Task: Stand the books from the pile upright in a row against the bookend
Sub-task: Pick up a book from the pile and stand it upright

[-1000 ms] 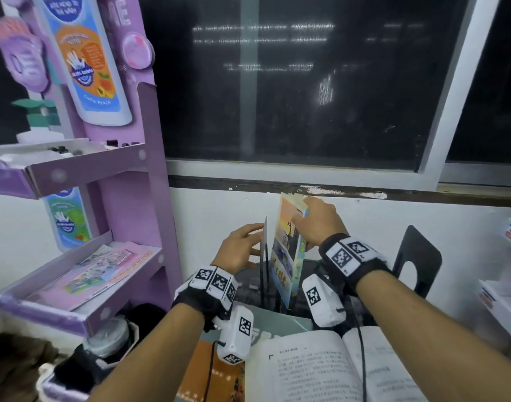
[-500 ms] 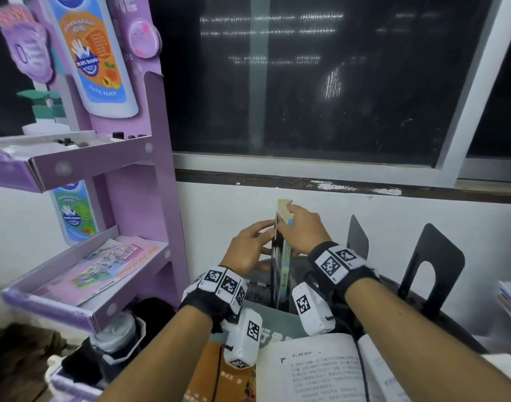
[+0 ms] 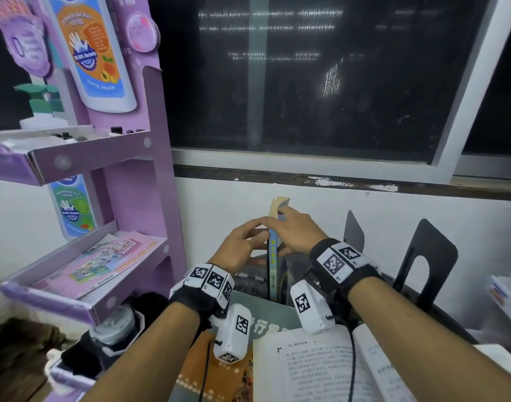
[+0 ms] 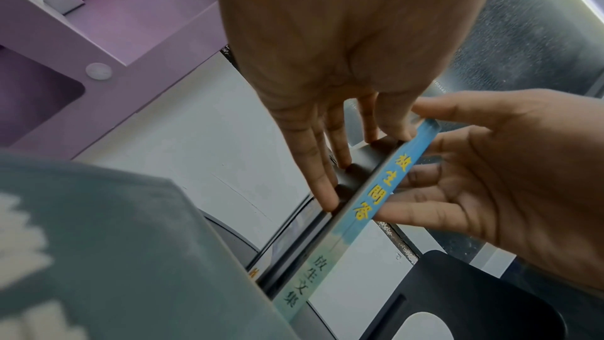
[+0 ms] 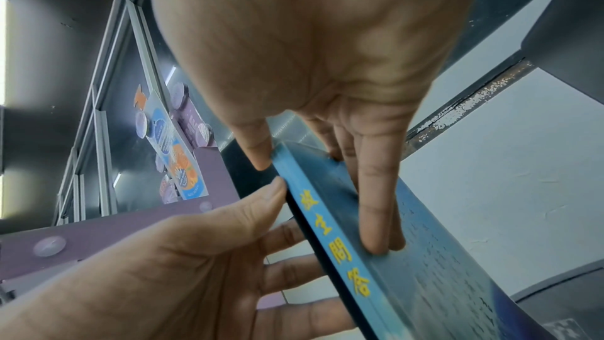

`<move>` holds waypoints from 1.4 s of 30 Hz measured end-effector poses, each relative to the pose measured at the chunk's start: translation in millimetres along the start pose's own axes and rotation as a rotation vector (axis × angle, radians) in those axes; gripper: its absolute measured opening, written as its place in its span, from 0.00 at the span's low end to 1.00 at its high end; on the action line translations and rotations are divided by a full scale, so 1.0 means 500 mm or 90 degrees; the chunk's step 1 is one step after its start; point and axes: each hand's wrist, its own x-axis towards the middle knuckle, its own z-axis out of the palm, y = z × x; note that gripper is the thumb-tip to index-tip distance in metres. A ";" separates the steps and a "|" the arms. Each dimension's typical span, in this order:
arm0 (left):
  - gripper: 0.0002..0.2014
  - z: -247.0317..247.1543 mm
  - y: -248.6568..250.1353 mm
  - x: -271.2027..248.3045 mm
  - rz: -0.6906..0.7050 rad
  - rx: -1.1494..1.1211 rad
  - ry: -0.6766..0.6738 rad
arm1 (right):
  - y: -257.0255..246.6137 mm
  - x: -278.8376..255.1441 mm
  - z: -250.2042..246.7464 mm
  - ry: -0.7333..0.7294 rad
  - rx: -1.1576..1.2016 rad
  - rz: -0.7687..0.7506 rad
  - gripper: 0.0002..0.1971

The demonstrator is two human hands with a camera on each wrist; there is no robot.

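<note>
A thin book with a blue spine and yellow lettering point(image 3: 273, 256) point(image 4: 385, 185) point(image 5: 330, 232) stands upright near the wall. My right hand point(image 3: 286, 230) grips its top, thumb at the upper corner and fingers flat on the right cover. My left hand point(image 3: 263, 227) lies with straight fingers against the left face of a black bookend point(image 4: 362, 167), which stands flush beside the book. The pile lies in front: an open book point(image 3: 321, 369), a grey-green book point(image 3: 265, 323) and an orange one point(image 3: 202, 367).
A purple display shelf point(image 3: 161, 198) stands close on the left, with a bottle point(image 3: 112, 323) below it. Two spare black bookends point(image 3: 354, 236) point(image 3: 431, 256) stand to the right. A white wall and a window sill lie behind, and a white box point(image 3: 506, 294) sits far right.
The book was tilted with its cover showing; my right hand has swung it upright against the bookend. My left hand has closed in on the bookend's other side.
</note>
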 end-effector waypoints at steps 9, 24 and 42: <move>0.16 -0.006 -0.009 -0.007 0.015 0.021 -0.011 | 0.006 -0.014 0.001 -0.025 -0.003 0.018 0.28; 0.17 0.005 0.004 -0.035 -0.018 0.064 -0.005 | 0.015 -0.041 -0.009 -0.065 -0.031 0.021 0.35; 0.06 0.059 0.067 -0.142 -0.224 0.417 -0.169 | 0.037 -0.255 -0.182 -0.260 -0.384 0.143 0.20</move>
